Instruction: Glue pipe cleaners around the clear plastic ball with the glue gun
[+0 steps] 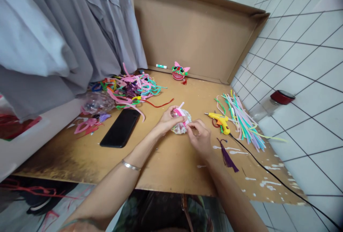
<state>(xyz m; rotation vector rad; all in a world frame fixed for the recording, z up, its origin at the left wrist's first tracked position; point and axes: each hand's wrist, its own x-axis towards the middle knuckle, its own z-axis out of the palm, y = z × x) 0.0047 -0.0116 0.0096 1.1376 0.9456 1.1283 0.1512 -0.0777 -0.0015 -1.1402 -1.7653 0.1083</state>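
Note:
My left hand cups a small clear plastic ball wrapped with pink pipe cleaner, fingers curled round its left side. My right hand pinches the ball's right edge with thumb and fingertips. Both hands rest low over a brown cardboard sheet on the floor. A silver bangle sits on my left wrist. What the pinch holds besides the ball is too small to make out.
A yellow glue gun with a black cord lies right of my hands, beside a bundle of pastel pipe cleaners. A purple tassel, a black phone, a tangled pipe-cleaner heap, a finished pink-eared ball, a glue stick and a red-lidded jar are around.

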